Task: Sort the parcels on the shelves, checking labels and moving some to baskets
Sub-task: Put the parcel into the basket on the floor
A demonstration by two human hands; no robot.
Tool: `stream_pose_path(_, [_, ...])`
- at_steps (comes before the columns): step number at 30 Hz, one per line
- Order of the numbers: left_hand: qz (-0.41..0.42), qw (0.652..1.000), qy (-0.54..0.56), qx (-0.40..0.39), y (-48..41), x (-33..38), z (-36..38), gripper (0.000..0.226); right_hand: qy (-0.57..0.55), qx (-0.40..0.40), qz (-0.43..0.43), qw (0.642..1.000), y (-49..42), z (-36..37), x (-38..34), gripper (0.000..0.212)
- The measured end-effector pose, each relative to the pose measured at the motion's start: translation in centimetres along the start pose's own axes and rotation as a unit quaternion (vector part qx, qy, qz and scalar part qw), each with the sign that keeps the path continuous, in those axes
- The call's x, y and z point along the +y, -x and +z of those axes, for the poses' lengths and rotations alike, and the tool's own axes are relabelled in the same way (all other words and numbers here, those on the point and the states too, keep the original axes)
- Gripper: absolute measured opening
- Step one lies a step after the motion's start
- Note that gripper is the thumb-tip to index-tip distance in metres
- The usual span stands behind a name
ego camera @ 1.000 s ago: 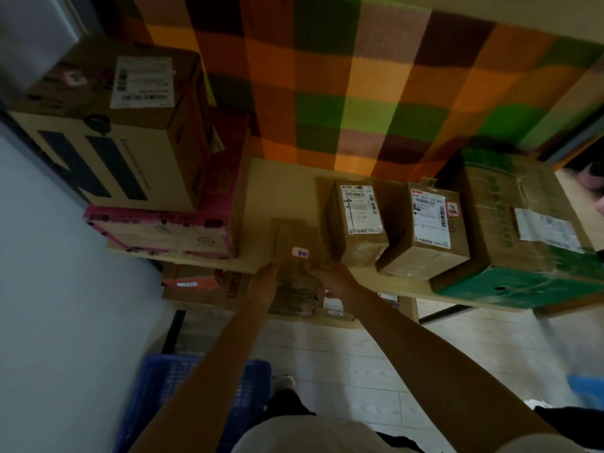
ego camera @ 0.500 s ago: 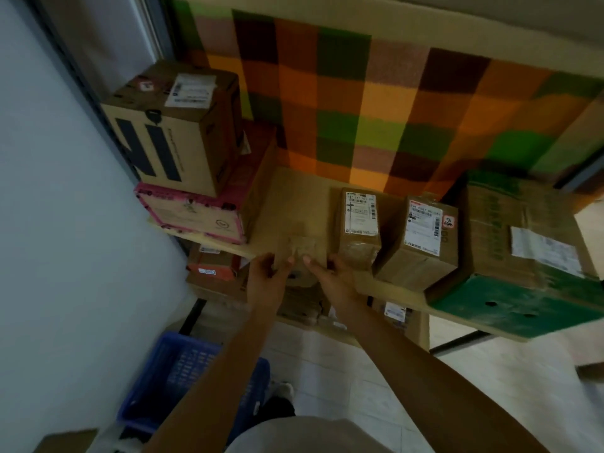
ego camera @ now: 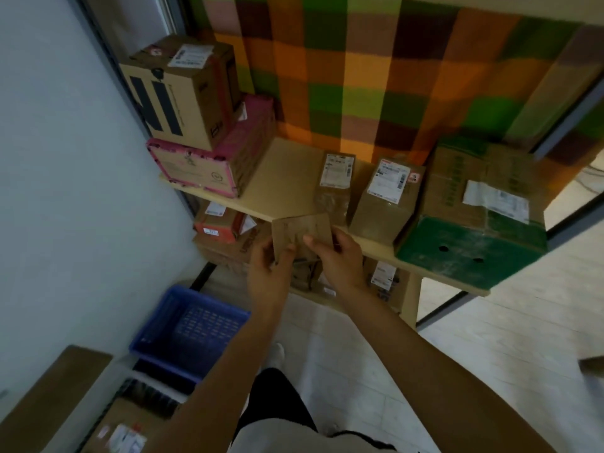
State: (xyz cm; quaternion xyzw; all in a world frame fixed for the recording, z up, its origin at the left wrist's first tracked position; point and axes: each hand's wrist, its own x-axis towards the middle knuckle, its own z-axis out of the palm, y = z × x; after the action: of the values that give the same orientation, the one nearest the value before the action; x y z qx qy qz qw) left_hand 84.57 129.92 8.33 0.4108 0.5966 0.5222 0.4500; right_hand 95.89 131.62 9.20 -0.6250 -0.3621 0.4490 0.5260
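The basket [ego camera: 189,325] sits on the floor at 7 o'clock from the hands. The left hand [ego camera: 266,273] pinches the parcel [ego camera: 300,233] low down and the right hand [ego camera: 336,256] grips its right corner, just off the shelf [ego camera: 287,178] front. With such shallow holds, turning it to find a label could let it slip and miss the basket.

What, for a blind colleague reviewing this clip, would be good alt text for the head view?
A person's left hand and right hand hold a small brown parcel at the front edge of a wooden shelf stacked with labelled cardboard boxes. A blue basket stands on the floor below, to the left.
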Motion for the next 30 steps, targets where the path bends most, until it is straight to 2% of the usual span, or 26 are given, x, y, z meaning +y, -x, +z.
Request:
stream_pose_path(8, [-0.013,0.999,0.050,-0.013,3.1,0.3,-0.7,0.032,-0.010,-0.050,0.006,0.999,2.8,-2.1,-1.1,0.045])
stream_pose_path(11, [-0.076,0.993,0.095,-0.007,3.1,1.2,-1.3,0.033,-0.031,-0.045,0.042,0.998,3.0,-2.6,-1.8,0.042])
stream_pose_path(14, [-0.126,0.983,0.132,-0.028,3.0,1.5,-2.1,0.018,-0.062,-0.029,0.093,0.993,3.0,-2.9,-2.0,0.055])
stream_pose_path(16, [-0.125,0.982,0.131,-0.047,3.2,1.6,-2.1,0.011,-0.055,-0.029,0.085,0.994,3.2,-2.8,-2.2,0.049])
stream_pose_path(18, [-0.111,0.982,0.137,-0.060,3.2,2.0,-1.7,0.019,-0.050,-0.042,0.071,0.995,3.2,-2.9,-2.3,0.038])
stream_pose_path(19, [-0.107,0.982,0.143,-0.062,3.2,2.0,-1.7,0.025,-0.051,-0.060,0.073,0.994,3.3,-2.8,-2.4,0.040])
stream_pose_path(23, [-0.121,0.974,0.168,-0.091,2.5,2.6,-1.2,0.044,-0.082,-0.112,0.083,0.987,2.9,-3.4,-2.6,0.059])
stream_pose_path(27, [-0.138,0.972,0.162,-0.095,1.8,3.2,-0.3,0.071,-0.092,-0.137,0.079,0.983,2.1,-4.1,-3.1,0.066])
stream_pose_path(30, [-0.114,0.979,0.138,-0.097,1.0,3.3,-0.1,0.066,-0.062,-0.128,0.092,0.985,1.6,-4.1,-3.2,0.070])
